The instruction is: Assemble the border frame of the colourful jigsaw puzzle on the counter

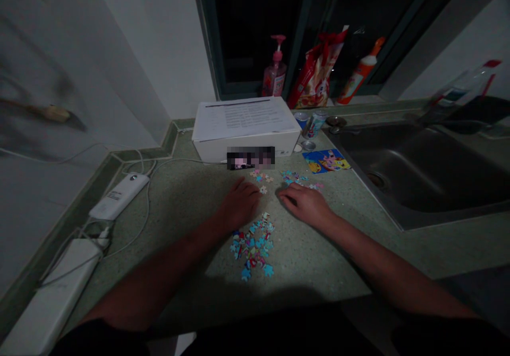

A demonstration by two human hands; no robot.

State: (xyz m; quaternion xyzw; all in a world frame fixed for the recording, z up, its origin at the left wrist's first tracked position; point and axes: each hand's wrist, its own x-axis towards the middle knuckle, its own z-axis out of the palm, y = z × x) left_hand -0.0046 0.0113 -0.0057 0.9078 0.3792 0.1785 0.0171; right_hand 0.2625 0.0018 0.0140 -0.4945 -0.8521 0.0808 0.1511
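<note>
Looking down, we find a loose heap of small blue, red and white jigsaw pieces [253, 247] on a speckled green stone countertop [191, 212], just below our two bare hands. Our left hand [240, 203] and right hand [305, 204] lie palm-down and apart from each other, their fingers loosely together and clamped on nothing we can see. A lone pale jigsaw piece [263, 189] sits just beside the left hand, with a small pastel cluster of pieces [261, 176] beyond it, while a blue-and-pink scatter of pieces [297, 178] lies just past the right hand. Further back, a bright blue-and-yellow cartoon picture card [325, 160] lies flat near a white cardboard box [247, 149] topped by a printed paper sheet [241, 118], and a blurred patch [251, 158] covers part of the box front. To the right is a stainless steel sink [414, 170] — set into the same counter — and along the window ledge stand a pink pump bottle [274, 71], a red-and-white plastic bag [316, 69] and an orange-and-white bottle [358, 74]. On our left, a white power bank [118, 196] and a long white power strip [51, 292] lie along the wall, tangled in thin white cables [148, 207].
</note>
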